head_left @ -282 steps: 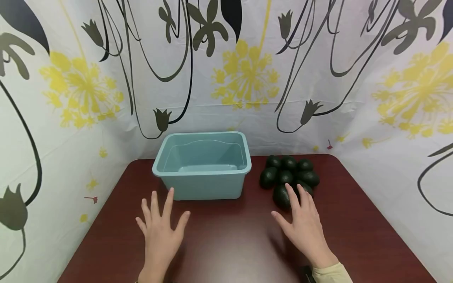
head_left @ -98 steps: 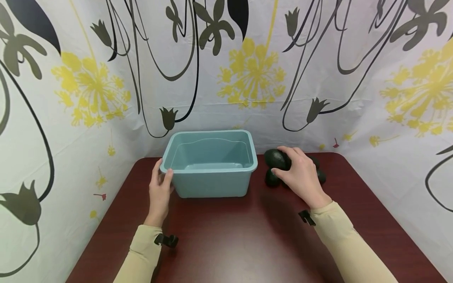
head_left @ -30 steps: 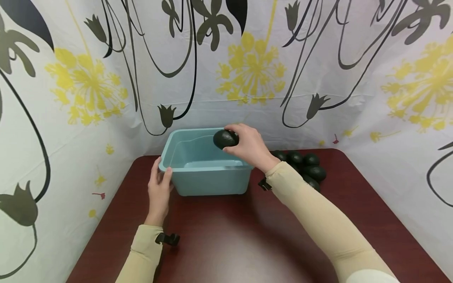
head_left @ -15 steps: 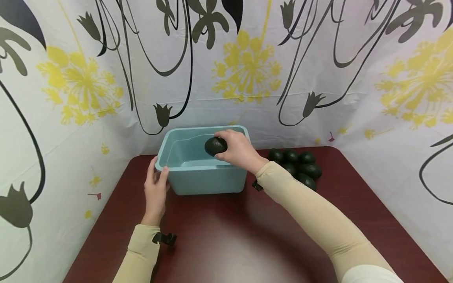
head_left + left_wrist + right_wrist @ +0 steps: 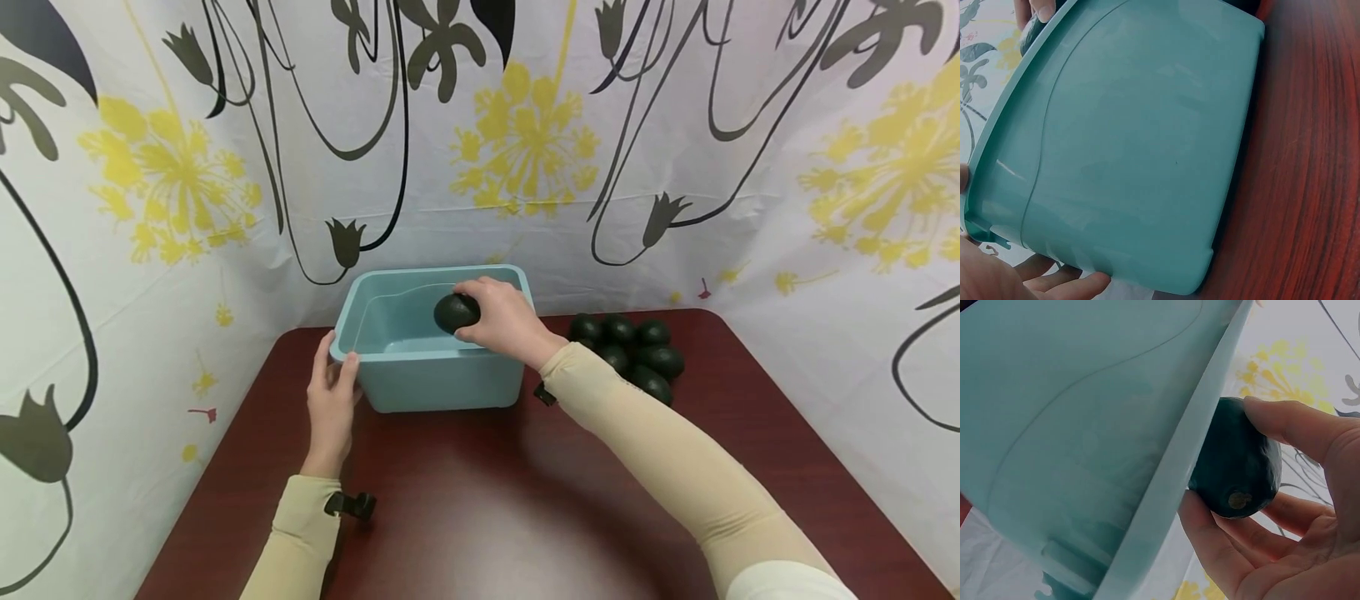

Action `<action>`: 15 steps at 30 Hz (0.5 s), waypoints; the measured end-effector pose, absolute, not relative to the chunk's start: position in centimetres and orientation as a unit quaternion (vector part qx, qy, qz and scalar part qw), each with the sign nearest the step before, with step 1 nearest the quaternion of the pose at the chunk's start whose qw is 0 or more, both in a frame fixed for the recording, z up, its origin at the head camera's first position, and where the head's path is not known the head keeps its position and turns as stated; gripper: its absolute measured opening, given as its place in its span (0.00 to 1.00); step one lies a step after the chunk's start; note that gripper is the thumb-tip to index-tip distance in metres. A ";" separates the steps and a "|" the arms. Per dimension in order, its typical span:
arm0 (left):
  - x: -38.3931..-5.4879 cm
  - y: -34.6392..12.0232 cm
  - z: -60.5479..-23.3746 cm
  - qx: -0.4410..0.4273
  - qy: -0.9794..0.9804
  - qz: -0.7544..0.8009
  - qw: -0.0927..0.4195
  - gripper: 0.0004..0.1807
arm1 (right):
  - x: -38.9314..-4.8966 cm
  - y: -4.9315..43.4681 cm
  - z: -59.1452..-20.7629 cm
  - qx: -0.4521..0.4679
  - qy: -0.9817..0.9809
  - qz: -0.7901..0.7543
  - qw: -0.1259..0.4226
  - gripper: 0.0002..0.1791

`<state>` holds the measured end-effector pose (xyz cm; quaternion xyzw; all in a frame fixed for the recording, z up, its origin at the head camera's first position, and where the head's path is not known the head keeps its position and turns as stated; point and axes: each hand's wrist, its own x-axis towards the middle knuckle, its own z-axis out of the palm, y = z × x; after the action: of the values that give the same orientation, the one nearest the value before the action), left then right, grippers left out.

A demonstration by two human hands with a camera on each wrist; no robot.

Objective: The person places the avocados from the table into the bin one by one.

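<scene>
My right hand (image 5: 504,320) grips a dark green avocado (image 5: 456,313) above the opening of a light blue plastic bin (image 5: 442,387). In the right wrist view, thumb and fingers pinch the avocado (image 5: 1238,456) from opposite sides, its stem end showing beyond the bin's rim (image 5: 1175,481). At the bin's front left corner, my left hand (image 5: 330,417) holds the rim, thumb at the front and fingers along the left side. The left wrist view has those fingers (image 5: 1079,287) against the outer wall. Part of the bin's floor is hidden behind my right hand.
Several more avocados (image 5: 651,385) lie in a cluster on the dark red table (image 5: 465,500), right of the bin and partly behind my right forearm. A white cloth (image 5: 420,200) with printed flowers hangs around the table's back and sides.
From spread above the table, my left hand came to the bin's rim. My right hand took an avocado from the cluster, carried it left over the bin, and has barely moved in the last half second.
</scene>
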<state>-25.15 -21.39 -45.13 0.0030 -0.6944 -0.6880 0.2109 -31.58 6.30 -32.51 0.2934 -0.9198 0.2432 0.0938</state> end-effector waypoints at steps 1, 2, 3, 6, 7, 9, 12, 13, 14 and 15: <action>-25.0 -21.3 -44.9 0.004 -0.694 -0.689 0.209 0.33 | -31.6 6.3 -32.5 0.293 -0.920 0.241 0.095 0.35; -24.9 -21.3 -44.7 0.003 -0.694 -0.690 0.208 0.33 | -31.6 6.2 -32.5 0.294 -0.920 0.241 0.094 0.35; -24.8 -21.3 -44.7 0.002 -0.693 -0.691 0.208 0.33 | -31.6 6.2 -32.5 0.295 -0.920 0.241 0.093 0.34; -25.0 -21.5 -44.9 -0.001 -0.690 -0.693 0.210 0.33 | -31.5 6.2 -32.5 0.293 -0.922 0.237 0.090 0.33; -25.3 -21.6 -45.3 -0.002 -0.687 -0.695 0.211 0.33 | -31.5 6.3 -32.5 0.292 -0.923 0.235 0.089 0.32; -25.7 -21.8 -45.7 -0.003 -0.684 -0.697 0.214 0.33 | -31.4 6.4 -32.5 0.291 -0.924 0.234 0.088 0.32; -25.9 -21.9 -45.9 -0.002 -0.681 -0.699 0.217 0.33 | -31.3 6.5 -32.4 0.289 -0.925 0.231 0.093 0.32; -25.9 -21.8 -46.0 -0.001 -0.682 -0.699 0.217 0.33 | -31.2 6.5 -32.3 0.289 -0.925 0.230 0.094 0.31; -25.9 -21.8 -45.9 -0.001 -0.682 -0.698 0.218 0.33 | -31.1 6.6 -32.3 0.288 -0.924 0.232 0.095 0.31; -25.9 -21.8 -45.9 0.000 -0.682 -0.698 0.218 0.33 | -31.0 6.7 -32.2 0.288 -0.924 0.233 0.097 0.31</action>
<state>-25.89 -21.82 -45.91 -0.0003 -0.6821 -0.6979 0.2183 -31.03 6.73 -32.19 0.2877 -0.9239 0.2330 0.0966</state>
